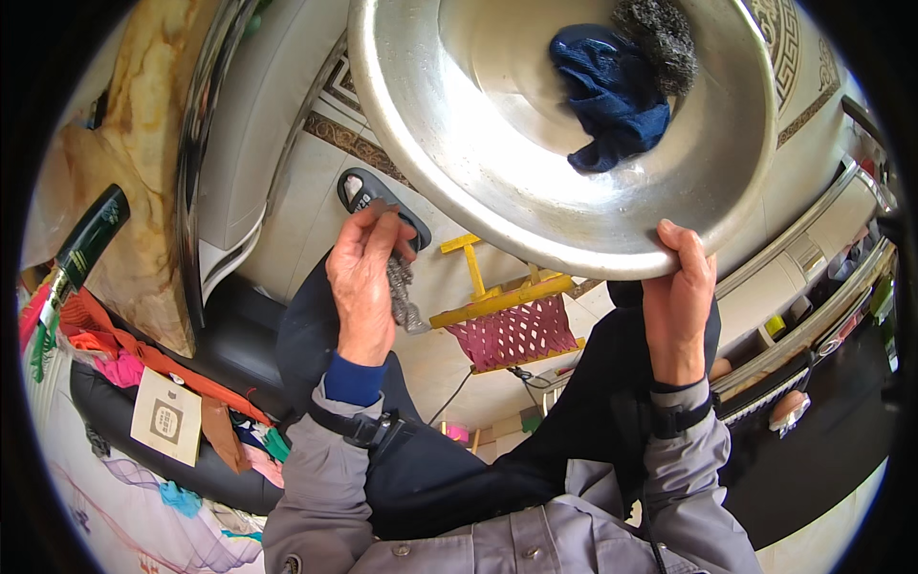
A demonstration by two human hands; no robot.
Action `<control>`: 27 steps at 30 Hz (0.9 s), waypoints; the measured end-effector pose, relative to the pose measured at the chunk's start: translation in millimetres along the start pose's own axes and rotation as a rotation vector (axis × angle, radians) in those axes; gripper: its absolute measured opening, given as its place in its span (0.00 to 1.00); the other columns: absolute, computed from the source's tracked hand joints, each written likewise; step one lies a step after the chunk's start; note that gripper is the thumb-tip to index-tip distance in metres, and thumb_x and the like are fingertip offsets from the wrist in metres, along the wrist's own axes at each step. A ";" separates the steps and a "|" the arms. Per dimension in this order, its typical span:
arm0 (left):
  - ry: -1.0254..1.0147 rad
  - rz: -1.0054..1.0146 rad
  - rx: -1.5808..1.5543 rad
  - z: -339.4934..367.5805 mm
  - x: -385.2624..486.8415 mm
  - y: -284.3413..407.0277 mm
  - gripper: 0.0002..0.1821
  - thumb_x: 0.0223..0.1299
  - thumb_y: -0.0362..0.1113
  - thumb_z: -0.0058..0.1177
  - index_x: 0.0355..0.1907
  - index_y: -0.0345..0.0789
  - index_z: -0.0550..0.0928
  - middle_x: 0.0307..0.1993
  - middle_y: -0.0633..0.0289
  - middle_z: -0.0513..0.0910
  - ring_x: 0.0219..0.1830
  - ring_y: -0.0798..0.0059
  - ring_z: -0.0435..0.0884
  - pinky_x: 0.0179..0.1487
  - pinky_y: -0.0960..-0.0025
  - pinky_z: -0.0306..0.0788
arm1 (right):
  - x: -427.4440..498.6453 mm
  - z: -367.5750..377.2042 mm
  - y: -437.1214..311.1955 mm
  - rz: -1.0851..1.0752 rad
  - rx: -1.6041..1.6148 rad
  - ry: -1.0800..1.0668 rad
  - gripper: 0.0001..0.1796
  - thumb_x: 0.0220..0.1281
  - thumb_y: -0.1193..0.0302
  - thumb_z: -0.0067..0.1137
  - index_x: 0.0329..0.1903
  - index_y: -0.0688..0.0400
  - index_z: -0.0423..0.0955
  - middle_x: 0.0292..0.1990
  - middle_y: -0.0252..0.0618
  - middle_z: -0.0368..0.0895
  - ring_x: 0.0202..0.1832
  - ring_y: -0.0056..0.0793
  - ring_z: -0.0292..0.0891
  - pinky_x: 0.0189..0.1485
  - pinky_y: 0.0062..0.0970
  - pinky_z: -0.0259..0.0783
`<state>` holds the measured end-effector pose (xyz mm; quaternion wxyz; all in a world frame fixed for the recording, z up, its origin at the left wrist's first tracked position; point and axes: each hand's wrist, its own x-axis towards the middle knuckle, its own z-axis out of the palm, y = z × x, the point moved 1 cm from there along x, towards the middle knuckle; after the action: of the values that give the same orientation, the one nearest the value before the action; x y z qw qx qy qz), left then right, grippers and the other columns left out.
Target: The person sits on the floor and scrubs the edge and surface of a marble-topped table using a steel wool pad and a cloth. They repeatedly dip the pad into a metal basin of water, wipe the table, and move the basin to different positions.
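A large metal basin (430,143) is tilted before me, its inside facing up to the camera. A wet dark-blue cloth (617,100) lies in it, touching a dark grey curly mesh bundle, perhaps a scouring pad (663,43). My right hand (678,294) grips the basin's near rim, thumb on top. My left hand (369,269) is left of the basin, its fingers pinched on a crumpled grey mesh piece (405,294) that hangs down beside the palm. Between my knees stands a yellow-framed folding stool (495,298) with a woven maroon seat (513,330).
A dark slipper (387,204) is on the tiled floor at left. Beyond it stands a marble-patterned piece of furniture (136,215). Coloured cloths and a card (166,416) lie on a black padded seat (115,423). At right are a low cabinet (782,280) and a dark surface (817,438).
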<state>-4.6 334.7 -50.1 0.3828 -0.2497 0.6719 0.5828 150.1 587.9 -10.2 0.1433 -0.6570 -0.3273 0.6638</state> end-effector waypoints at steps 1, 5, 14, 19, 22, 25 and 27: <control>-0.038 0.050 -0.041 5.1 2.2 0.3 0.10 0.70 0.31 0.56 0.49 0.28 0.81 0.32 0.62 0.83 0.31 0.80 0.77 0.38 0.74 0.73 | -1.5 3.7 1.0 -0.018 0.024 -0.059 0.04 0.63 0.74 0.59 0.37 0.63 0.78 0.36 0.35 0.79 0.40 0.25 0.76 0.50 0.28 0.72; -0.085 0.052 0.011 9.1 1.9 -0.8 0.10 0.70 0.32 0.56 0.48 0.28 0.81 0.32 0.60 0.83 0.32 0.80 0.78 0.37 0.75 0.72 | -11.0 12.6 3.2 -0.031 -0.032 0.005 0.04 0.64 0.74 0.59 0.38 0.62 0.77 0.35 0.34 0.79 0.41 0.24 0.75 0.50 0.29 0.72; -0.093 0.029 0.155 -7.7 2.8 3.6 0.11 0.69 0.33 0.56 0.48 0.28 0.81 0.33 0.61 0.84 0.30 0.80 0.77 0.36 0.76 0.71 | -30.0 25.0 18.0 0.028 0.062 -0.014 0.05 0.64 0.74 0.58 0.38 0.63 0.77 0.35 0.36 0.78 0.41 0.25 0.76 0.50 0.30 0.73; -0.189 -0.023 0.170 -21.9 -17.0 33.9 0.10 0.70 0.32 0.56 0.48 0.29 0.81 0.35 0.60 0.84 0.30 0.80 0.77 0.37 0.77 0.71 | -39.1 27.0 23.7 0.047 0.087 0.017 0.05 0.64 0.74 0.57 0.39 0.62 0.77 0.36 0.36 0.79 0.41 0.25 0.76 0.50 0.30 0.73; -0.293 -0.014 0.219 -42.5 -33.9 54.7 0.09 0.70 0.31 0.55 0.47 0.29 0.81 0.37 0.58 0.84 0.31 0.81 0.78 0.38 0.78 0.72 | -46.2 27.3 25.6 -0.003 0.083 0.004 0.05 0.64 0.73 0.58 0.40 0.62 0.77 0.36 0.35 0.79 0.41 0.25 0.75 0.50 0.30 0.73; -0.410 0.020 0.251 -64.9 -44.6 70.4 0.07 0.70 0.28 0.54 0.47 0.29 0.81 0.38 0.56 0.85 0.31 0.80 0.78 0.38 0.77 0.74 | -52.0 26.4 27.1 -0.021 0.065 0.003 0.06 0.64 0.73 0.58 0.40 0.62 0.76 0.36 0.35 0.79 0.41 0.25 0.75 0.50 0.30 0.73; -0.421 0.013 0.297 -77.6 -55.6 75.9 0.07 0.70 0.26 0.52 0.46 0.28 0.81 0.40 0.55 0.85 0.31 0.80 0.79 0.38 0.76 0.75 | -53.8 24.1 25.6 0.003 0.045 0.017 0.06 0.63 0.74 0.58 0.41 0.62 0.75 0.37 0.35 0.78 0.42 0.26 0.74 0.51 0.30 0.72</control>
<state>-48.9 267.8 41.8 0.5430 -0.0595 0.6572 0.5193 138.1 529.5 13.9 0.1598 -0.6598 -0.3099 0.6657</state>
